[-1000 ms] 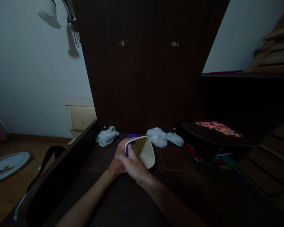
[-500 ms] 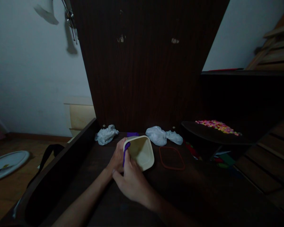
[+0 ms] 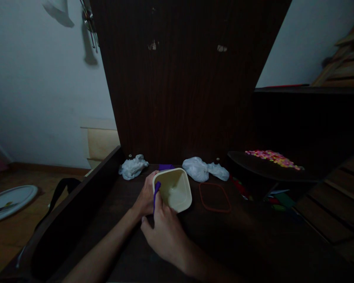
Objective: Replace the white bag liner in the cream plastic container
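Observation:
A cream square container (image 3: 179,192) is tilted with its open top facing me. My left hand (image 3: 146,196) grips its left side from outside. A purple cloth (image 3: 156,193) lies over the left rim, and my right hand (image 3: 166,230) presses it there, fingers partly inside the container. The fingertips of my right hand are hidden by the cloth and rim. To the right, a reddish-brown square lid or frame (image 3: 214,197) lies flat on the dark table (image 3: 135,255).
Behind the container are a crumpled white plastic bag (image 3: 133,167), a knotted white bag (image 3: 196,169) and a purple item (image 3: 166,167). Pink and yellow flowers (image 3: 274,158) lie on a dark shelf at right. A raised dark edge (image 3: 79,200) runs along the left.
My right hand has shifted slightly down, and less of the cloth shows inside the rim. The container stays nearly in place in my left hand. The view has moved slightly.

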Available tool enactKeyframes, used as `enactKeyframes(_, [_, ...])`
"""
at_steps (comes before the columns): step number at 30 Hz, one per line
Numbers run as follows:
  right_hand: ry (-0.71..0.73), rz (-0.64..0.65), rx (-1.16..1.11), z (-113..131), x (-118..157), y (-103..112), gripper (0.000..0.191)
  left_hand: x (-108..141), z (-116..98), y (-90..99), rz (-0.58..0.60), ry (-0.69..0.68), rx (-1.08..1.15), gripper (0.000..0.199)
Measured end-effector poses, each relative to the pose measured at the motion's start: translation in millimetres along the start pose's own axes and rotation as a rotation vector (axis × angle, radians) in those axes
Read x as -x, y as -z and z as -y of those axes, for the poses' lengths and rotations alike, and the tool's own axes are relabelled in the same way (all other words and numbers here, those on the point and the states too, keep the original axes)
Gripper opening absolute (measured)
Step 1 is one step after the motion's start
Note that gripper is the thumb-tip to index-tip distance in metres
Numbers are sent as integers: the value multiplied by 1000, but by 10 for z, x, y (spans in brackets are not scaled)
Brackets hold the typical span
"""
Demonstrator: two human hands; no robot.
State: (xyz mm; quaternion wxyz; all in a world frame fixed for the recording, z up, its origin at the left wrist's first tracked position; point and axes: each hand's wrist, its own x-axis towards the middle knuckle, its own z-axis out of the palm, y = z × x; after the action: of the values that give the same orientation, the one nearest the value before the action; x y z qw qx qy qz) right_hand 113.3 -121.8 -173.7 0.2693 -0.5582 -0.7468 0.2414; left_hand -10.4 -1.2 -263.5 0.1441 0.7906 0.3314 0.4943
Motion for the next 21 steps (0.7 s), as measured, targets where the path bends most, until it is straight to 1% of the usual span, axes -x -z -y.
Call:
enactKeyframes(7, [-17, 10, 74, -13, 25, 0, 71, -3, 36, -8, 19, -125, -74, 81])
enactKeyframes(10, [-7, 6, 106, -21, 39, -21, 70, 4, 54, -13, 25, -132, -109, 85])
enactKeyframes(14, [20, 6, 171, -45, 59, -48, 67, 4, 43, -12, 9, -100, -83, 80])
enactKeyframes(16, [31, 14, 202, -60, 58, -28, 66, -4, 33, -10, 1, -116, -69, 79])
enactKeyframes(19, [62, 33, 221, -64, 22, 66, 63, -26, 35, -18, 8, -152, -84, 75])
enactKeyframes(21, [85, 20, 207, -49, -24, 151, 62, -40, 49, -31, -3, -124, -94, 65])
